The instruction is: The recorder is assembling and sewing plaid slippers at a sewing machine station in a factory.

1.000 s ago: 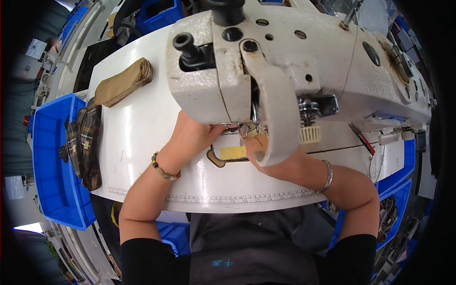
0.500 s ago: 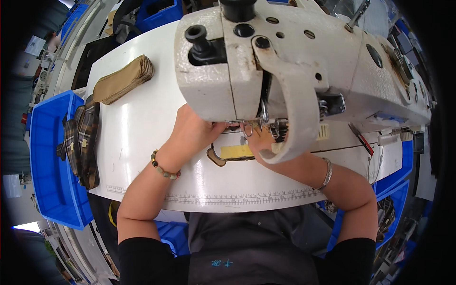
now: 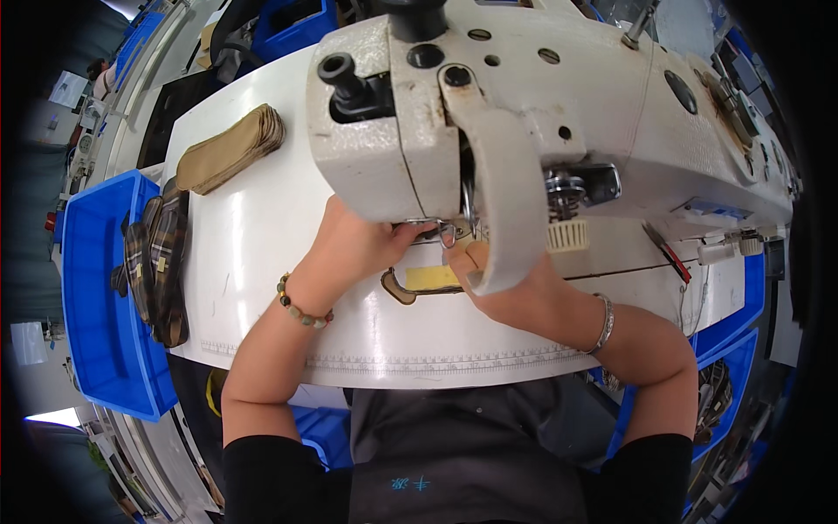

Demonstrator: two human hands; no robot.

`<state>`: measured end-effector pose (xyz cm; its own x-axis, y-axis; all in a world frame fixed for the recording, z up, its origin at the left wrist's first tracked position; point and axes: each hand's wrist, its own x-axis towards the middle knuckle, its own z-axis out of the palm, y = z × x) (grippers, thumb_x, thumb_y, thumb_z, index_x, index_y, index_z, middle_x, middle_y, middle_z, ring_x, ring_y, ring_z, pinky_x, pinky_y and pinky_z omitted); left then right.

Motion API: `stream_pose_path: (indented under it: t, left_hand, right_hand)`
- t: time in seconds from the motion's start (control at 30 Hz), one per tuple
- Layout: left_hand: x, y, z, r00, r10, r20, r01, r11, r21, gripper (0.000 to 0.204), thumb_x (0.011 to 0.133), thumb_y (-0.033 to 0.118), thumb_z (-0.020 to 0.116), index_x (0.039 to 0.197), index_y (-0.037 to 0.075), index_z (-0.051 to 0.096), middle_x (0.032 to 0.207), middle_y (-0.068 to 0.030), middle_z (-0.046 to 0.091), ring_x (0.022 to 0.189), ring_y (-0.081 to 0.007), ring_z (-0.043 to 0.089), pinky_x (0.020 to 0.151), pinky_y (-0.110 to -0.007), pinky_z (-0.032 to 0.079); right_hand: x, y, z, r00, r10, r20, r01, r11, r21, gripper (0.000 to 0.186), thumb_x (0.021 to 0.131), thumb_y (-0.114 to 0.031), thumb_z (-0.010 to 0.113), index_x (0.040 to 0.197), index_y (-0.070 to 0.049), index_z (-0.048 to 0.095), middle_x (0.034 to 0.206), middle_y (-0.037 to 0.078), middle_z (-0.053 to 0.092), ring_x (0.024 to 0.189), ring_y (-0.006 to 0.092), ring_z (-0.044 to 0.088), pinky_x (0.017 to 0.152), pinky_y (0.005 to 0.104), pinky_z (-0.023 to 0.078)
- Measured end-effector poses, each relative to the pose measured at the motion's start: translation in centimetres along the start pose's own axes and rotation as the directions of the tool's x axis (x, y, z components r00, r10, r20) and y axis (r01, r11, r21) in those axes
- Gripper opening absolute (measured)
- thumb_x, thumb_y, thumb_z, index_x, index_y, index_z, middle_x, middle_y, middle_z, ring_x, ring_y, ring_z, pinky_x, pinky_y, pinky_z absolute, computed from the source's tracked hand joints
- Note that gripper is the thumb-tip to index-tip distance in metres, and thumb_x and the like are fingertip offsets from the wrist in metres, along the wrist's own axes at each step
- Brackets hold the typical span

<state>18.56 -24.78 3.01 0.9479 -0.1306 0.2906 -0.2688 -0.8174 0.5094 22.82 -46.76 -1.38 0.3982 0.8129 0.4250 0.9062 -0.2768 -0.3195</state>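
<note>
Both hands meet under the head of a white sewing machine, close to its metal presser foot. My left hand lies left of the foot, thumb and fingers pressed together; the machine covers its fingertips and whatever they pinch. On the other side my right hand has its fingers bent and closed at the foot, partly behind the curved white guard. What it grips is hidden. Just below the fingers lies a brown-edged fabric piece with a rounded end, beside a yellow strip. The right hand covers their right end.
A stack of brown fabric pieces lies at the far left of the white table. Plaid fabric hangs over a blue bin. Red-handled snips lie at right. A printed ruler runs along the front edge.
The machine appears farther left in the picture as the view shifts slightly. My right hand's fingers are now more bent and drawn together by the presser foot. My left hand stays nearly in place.
</note>
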Motion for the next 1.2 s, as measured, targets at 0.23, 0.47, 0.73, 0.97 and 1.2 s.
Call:
stream_pose_path:
  t: [0.23, 0.47, 0.73, 0.97, 1.2]
  left_hand:
    - [0.1, 0.5, -0.2, 0.999, -0.025, -0.032, 0.028, 0.996, 0.083, 0.027, 0.069, 0.011, 0.079, 0.096, 0.014, 0.076, 0.074, -0.0056, 0.070, 0.071, -0.0271, 0.067, 0.062, -0.039, 0.054]
    - [0.3, 1.0, -0.3, 0.998, -0.061, -0.017, 0.063, 0.986, 0.152, 0.026, 0.068, 0.015, 0.078, 0.094, 0.017, 0.076, 0.074, -0.0031, 0.070, 0.072, -0.0262, 0.067, 0.059, -0.038, 0.052]
    - [0.0, 0.6, 0.1, 0.995, 0.026, -0.094, -0.007, 0.980, 0.199, 0.026, 0.068, 0.017, 0.079, 0.094, 0.017, 0.076, 0.074, -0.0024, 0.069, 0.069, -0.0264, 0.067, 0.057, -0.039, 0.051]
    - [0.4, 2.1, 0.3, 0.971, 0.087, -0.221, -0.033, 0.971, 0.239, 0.027, 0.069, 0.017, 0.079, 0.096, 0.015, 0.075, 0.082, -0.0061, 0.071, 0.074, -0.0287, 0.067, 0.063, -0.038, 0.053]
    - [0.9, -0.1, 0.2, 0.998, -0.069, -0.003, 0.069, 0.996, -0.049, 0.030, 0.071, 0.018, 0.078, 0.101, 0.013, 0.076, 0.095, -0.0082, 0.073, 0.088, -0.0302, 0.069, 0.076, -0.038, 0.055]
  right_hand:
    - [0.1, 0.1, -0.4, 0.996, -0.080, -0.026, 0.078, 0.995, -0.067, 0.025, 0.076, -0.004, 0.064, 0.101, -0.004, 0.066, 0.060, 0.011, 0.057, 0.051, 0.0301, 0.061, 0.049, 0.0415, 0.049]
    - [-0.1, 0.4, 0.1, 0.996, -0.073, -0.058, 0.072, 0.997, -0.027, 0.022, 0.075, -0.005, 0.065, 0.098, -0.003, 0.065, 0.059, 0.011, 0.056, 0.050, 0.0297, 0.060, 0.049, 0.0404, 0.049]
    - [0.1, 0.2, -0.3, 0.994, -0.091, -0.060, 0.087, 0.994, -0.071, 0.024, 0.076, -0.005, 0.065, 0.100, -0.002, 0.067, 0.061, 0.010, 0.059, 0.049, 0.0274, 0.061, 0.048, 0.0384, 0.050]
    - [0.1, 0.3, -0.5, 0.990, -0.126, -0.062, 0.119, 0.987, -0.108, 0.026, 0.075, -0.006, 0.066, 0.100, 0.000, 0.067, 0.061, 0.010, 0.059, 0.049, 0.0259, 0.061, 0.047, 0.0378, 0.050]
    - [0.5, 0.0, -0.7, 0.992, -0.114, -0.062, 0.111, 0.992, -0.053, 0.021, 0.079, -0.007, 0.066, 0.100, -0.002, 0.067, 0.065, 0.010, 0.061, 0.051, 0.0270, 0.061, 0.048, 0.0376, 0.049]
